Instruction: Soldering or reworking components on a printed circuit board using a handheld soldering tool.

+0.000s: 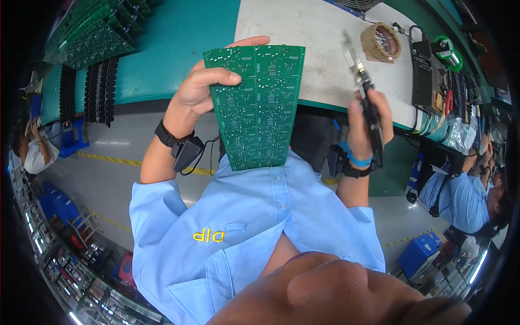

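My left hand [196,89] grips a long green circuit board panel [257,114] by its upper left edge, thumb on the face and fingers behind. The panel is tilted up in front of my shirt, with rows of repeated small circuits and shiny solder points. To the right of it, my right hand [357,130] is closed around the black handle of a soldering iron [369,105]. The iron's metal tip points up and away over the white part of the bench, apart from the panel, and is blurred. Both wrists wear black straps; the right one also has a blue band.
Upright green boards [100,40] stand at the far left, near black slotted racks [100,89]. A brown round container [382,42] sits on the bench's white surface [303,27]. Rightward are a black box [421,70], a green solder spool [454,58] and a seated co-worker [452,192].
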Motion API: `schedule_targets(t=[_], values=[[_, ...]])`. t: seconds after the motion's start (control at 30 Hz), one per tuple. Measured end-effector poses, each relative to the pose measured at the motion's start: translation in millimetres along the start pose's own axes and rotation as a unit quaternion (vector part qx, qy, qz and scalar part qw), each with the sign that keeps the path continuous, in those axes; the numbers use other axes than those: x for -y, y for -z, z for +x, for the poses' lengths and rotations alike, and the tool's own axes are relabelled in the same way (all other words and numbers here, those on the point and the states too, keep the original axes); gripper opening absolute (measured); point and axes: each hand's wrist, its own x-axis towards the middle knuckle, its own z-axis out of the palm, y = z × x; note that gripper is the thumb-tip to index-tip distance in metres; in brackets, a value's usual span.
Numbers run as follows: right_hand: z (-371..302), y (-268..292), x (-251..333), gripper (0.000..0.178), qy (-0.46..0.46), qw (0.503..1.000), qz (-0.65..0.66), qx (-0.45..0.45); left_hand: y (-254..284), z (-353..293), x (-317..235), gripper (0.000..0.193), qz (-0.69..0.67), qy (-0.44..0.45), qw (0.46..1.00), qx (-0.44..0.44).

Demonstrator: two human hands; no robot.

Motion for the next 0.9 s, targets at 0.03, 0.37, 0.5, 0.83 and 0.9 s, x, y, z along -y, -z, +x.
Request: schedule_targets(t=[0.03,0.37,0.5,0.83,0.9], values=[[5.3,5.0,-3.5,0.042,-0.027,0.998,-0.051,-0.028,-1.2,-0.2,-1.0,0.085,0.0,0.0,1.0,0.007],[21.2,-0.4,-34.8,0.046,-0.147,0.982,0.009,-0.117,-35.9,-20.8,-83.8,0.075,0.174,0.0,0.985,-0.018],[16.7,0.4,-40.3,0.046,-0.147,0.981,0.001,-0.13,-86.7,-25.1,-125.6,0.069,0.365,-0.008,0.931,-0.012],[16.0,-0.7,-42.6,0.046,-0.119,0.984,0.002,-0.133,-120.1,3.3,-14.5,0.077,0.805,-0.076,0.587,0.047],[14.0,-1.0,-45.8,0.045,-0.112,0.984,-0.003,-0.138,-106.5,11.8,21.6,0.068,0.821,-0.122,0.557,0.017]])
